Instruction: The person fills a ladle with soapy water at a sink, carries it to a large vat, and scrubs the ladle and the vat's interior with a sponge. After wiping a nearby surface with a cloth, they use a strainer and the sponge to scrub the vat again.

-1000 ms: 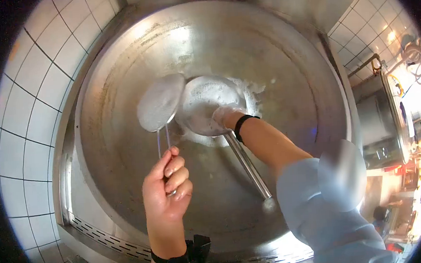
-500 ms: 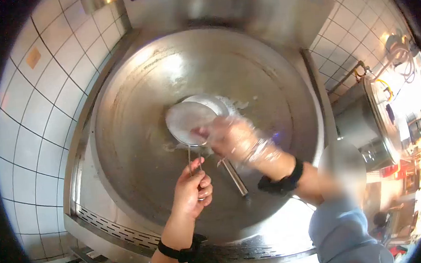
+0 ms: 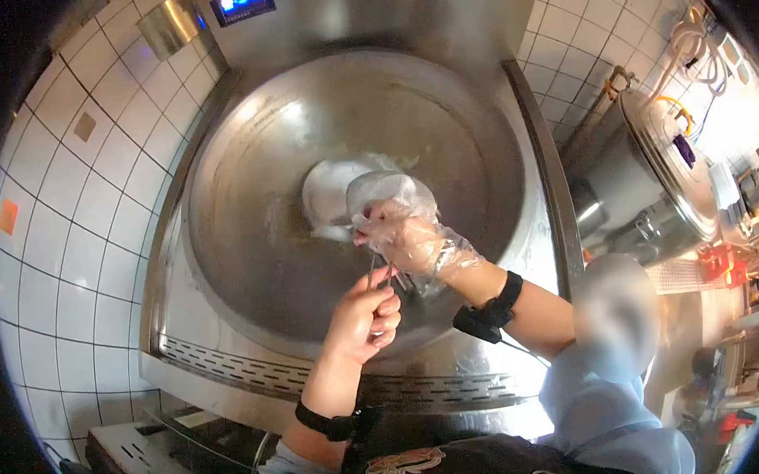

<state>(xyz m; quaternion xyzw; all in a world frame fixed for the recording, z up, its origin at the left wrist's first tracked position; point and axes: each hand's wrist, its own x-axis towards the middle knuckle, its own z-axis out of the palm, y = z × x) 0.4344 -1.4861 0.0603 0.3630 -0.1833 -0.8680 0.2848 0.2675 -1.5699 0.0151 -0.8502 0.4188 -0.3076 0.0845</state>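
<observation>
Strainer shifted right, right hand against it, well inside pan rim.

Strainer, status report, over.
Left hand shut on strainer handle. Gloved right hand over strainer's near edge, grip unclear. Ladle close by in wok, partly hidden behind strainer and right hand.

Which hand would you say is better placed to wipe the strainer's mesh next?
Probably the right hand: it is at the mesh of the strainer, in a clear plastic glove. The left hand grips the handle, so it seems better suited to steadying.
</observation>
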